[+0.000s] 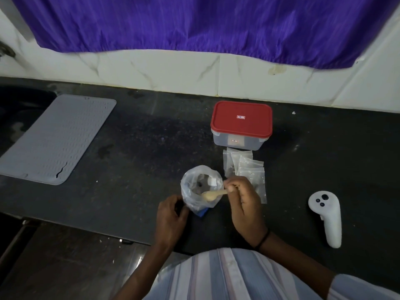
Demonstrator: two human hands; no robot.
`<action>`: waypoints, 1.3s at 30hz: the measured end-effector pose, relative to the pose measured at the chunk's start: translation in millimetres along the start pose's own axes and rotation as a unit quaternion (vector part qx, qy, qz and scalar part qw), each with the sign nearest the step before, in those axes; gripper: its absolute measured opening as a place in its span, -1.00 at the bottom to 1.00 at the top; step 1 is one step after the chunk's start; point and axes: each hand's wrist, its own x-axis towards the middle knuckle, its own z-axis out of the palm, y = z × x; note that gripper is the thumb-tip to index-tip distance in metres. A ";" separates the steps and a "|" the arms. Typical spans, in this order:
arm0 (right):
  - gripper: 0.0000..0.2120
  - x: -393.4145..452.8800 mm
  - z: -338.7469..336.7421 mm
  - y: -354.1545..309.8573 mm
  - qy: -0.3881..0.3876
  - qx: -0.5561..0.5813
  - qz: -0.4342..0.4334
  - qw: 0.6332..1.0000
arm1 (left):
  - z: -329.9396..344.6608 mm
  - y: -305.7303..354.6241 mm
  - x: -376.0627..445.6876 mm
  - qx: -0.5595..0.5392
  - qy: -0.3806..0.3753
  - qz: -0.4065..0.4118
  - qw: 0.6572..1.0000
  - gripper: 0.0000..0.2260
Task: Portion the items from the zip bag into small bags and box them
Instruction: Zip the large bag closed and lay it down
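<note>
The stickers on the box lid [241, 117] and box [236, 141] are too small to read.

Dim, soft-focus kitchen view.
You are seeing wide-angle bending at the edges and faint glare lying across the black counter [134, 135].

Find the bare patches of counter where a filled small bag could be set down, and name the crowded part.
Bare counter lies between the grey mat and the zip bag, and between the red-lidded box and the white controller. It is crowded where the small bags lie between box and right hand.
</note>
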 end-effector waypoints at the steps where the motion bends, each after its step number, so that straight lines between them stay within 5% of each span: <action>1: -0.78 2.9 -0.9 -5.1 0.012 0.016 0.001 1.000 | 0.3 0.3 0.4 0.000 -0.007 0.000 1.000 -0.92; 6: -0.84 6.8 -0.4 -9.4 -0.078 -0.056 -0.093 0.991 | 1.0 4.8 5.8 -0.091 -0.021 -0.054 0.994 -0.93; 10: -0.84 -3.9 14.9 5.1 -0.253 -0.242 -0.162 0.923 | 4.5 5.8 8.6 -0.140 -0.021 -0.047 0.989 -0.93; 13: -0.72 -6.7 24.7 9.2 -0.298 -0.320 -0.157 0.886 | 6.3 2.6 8.0 -0.192 -0.032 -0.056 0.979 -0.96; 20: -0.96 1.2 26.5 2.7 -0.243 -0.333 -0.117 0.904 | 0.3 -8.5 8.9 -0.235 -0.057 -0.108 0.964 -0.96; 27: -0.95 32.0 4.3 -9.8 -0.055 -0.158 0.142 0.976 | -27.2 -28.2 17.0 -0.079 -0.035 -0.079 0.993 -0.89; 30: -0.92 33.5 2.0 -10.5 0.035 -0.110 0.193 0.975 | -43.3 -21.9 21.5 -0.056 -0.048 -0.064 0.995 -0.87; 34: -0.92 30.3 9.4 -16.6 0.032 0.003 0.182 0.983 | -58.3 -19.2 29.6 0.001 -0.084 -0.036 0.996 -0.81; 36: -0.93 33.8 9.9 -18.7 0.015 0.040 0.177 0.983 | -56.8 -15.7 26.9 -0.070 -0.039 -0.035 0.996 -0.79; 39: -0.92 37.4 9.7 -20.7 -0.017 0.106 0.200 0.974 | -40.7 1.7 13.9 -0.328 0.027 -0.104 0.938 -0.74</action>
